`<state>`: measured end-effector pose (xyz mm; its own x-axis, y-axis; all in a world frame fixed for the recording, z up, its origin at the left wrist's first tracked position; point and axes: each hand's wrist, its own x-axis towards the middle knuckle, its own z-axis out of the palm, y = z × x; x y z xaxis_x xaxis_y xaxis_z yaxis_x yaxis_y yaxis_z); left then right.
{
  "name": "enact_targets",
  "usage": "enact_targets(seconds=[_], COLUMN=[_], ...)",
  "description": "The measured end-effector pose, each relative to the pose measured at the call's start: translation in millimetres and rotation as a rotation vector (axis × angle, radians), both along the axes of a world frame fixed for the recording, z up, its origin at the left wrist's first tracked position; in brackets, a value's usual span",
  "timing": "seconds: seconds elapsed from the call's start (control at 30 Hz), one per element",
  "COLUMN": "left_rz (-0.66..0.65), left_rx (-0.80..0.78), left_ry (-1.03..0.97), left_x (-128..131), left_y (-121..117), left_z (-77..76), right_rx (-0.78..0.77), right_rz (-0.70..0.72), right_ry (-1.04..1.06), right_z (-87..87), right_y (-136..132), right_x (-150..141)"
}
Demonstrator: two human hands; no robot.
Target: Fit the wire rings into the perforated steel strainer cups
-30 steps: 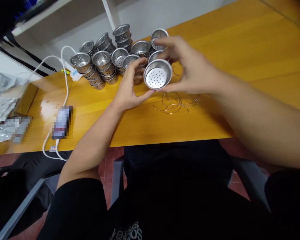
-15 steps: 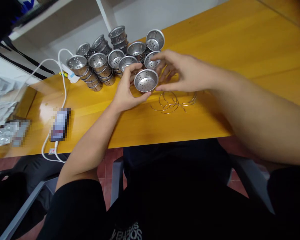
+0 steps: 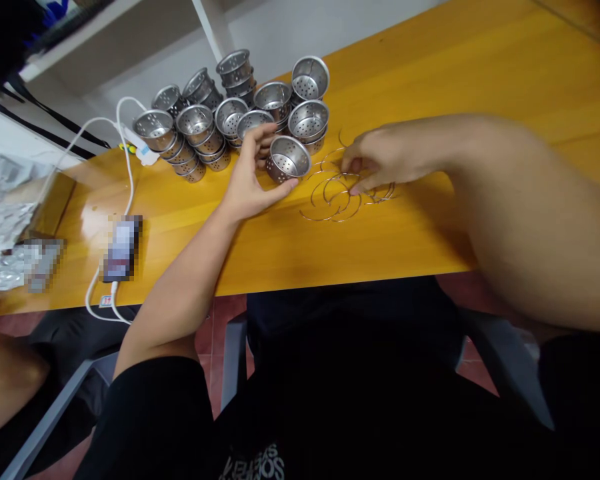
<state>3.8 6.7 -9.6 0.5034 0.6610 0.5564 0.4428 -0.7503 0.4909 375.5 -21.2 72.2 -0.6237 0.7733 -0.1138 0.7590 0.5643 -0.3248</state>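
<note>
My left hand [image 3: 254, 175] is curled around a perforated metal strainer cup [image 3: 289, 160], thumb at its near side and fingers at its far left. The cup is tilted, its open mouth facing me, just above the table. To the right, my right hand [image 3: 380, 159] is down among several thin wire rings [image 3: 330, 195] lying loosely overlapped on the wood. Its thumb and fingers are closed on a wire ring, though the hand partly hides the grip. Just behind my left hand stand stacks of the same strainer cups [image 3: 196, 125].
The wooden table [image 3: 460, 73] runs along a white wall. At left lie a phone [image 3: 123, 248] on a white cable [image 3: 129, 167] and plastic packaging [image 3: 5, 220]. Another person's bare limb [image 3: 7, 380] shows at the lower left, beside a chair armrest [image 3: 55, 413].
My right hand has left the strainer cup and moved right and down to the wire rings, shifting them. My left hand keeps the cup, now slightly further left. More of the other person's limb shows.
</note>
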Motion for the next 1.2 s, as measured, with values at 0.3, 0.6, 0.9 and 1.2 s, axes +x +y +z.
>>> enact_targets(seconds=[0.3,0.6,0.9,1.2], left_rz=[0.004,0.081,0.075,-0.012], left_rx=[-0.022,0.113,0.089,0.046], left_ry=[0.019,0.007,-0.013,-0.089], left_x=[0.0,1.0,-2.3,-6.2], left_y=[-2.0,1.8,13.6,32.0], left_z=[-0.3,2.5,-7.9,-28.5], right_rx=[-0.017,-0.006,0.126,0.215], right_rz=[-0.117,-0.116,-0.178,-0.239], right_ry=[-0.156,-0.231,0.025,0.255], right_z=[12.1,11.3,13.3,7.4], right_y=[-3.3,-7.0,9.3,14.9], right_x=[-10.8,-21.7,0.6,3.6])
